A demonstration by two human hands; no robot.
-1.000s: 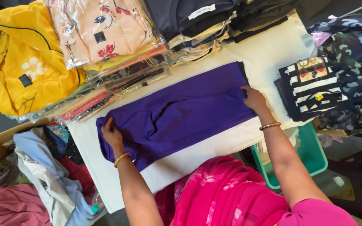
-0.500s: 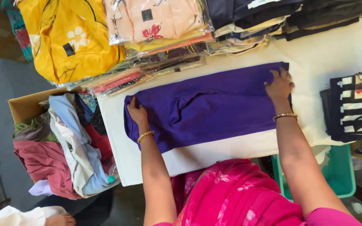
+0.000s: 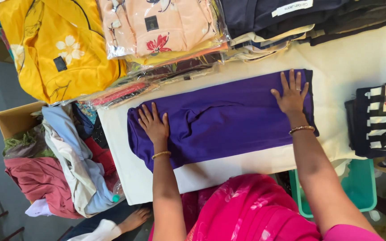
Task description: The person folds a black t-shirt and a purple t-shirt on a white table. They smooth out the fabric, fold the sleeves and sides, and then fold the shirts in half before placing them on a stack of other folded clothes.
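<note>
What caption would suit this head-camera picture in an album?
Left hand and right hand rest flat on a folded purple cloth garment on a cream-covered table.

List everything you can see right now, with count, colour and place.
folded garment: one, purple, middle of table
table cover: one, cream, under the garment
bagged yellow garment: one, top left
bagged peach floral garment: one, top centre
dark folded stack: several, navy and black, top right
striped garment: one, black and white, right edge
cardboard box: one, brown, left, full of loose clothes
bin: one, teal, under table
left hand: flat on garment
right hand: flat on garment
</note>
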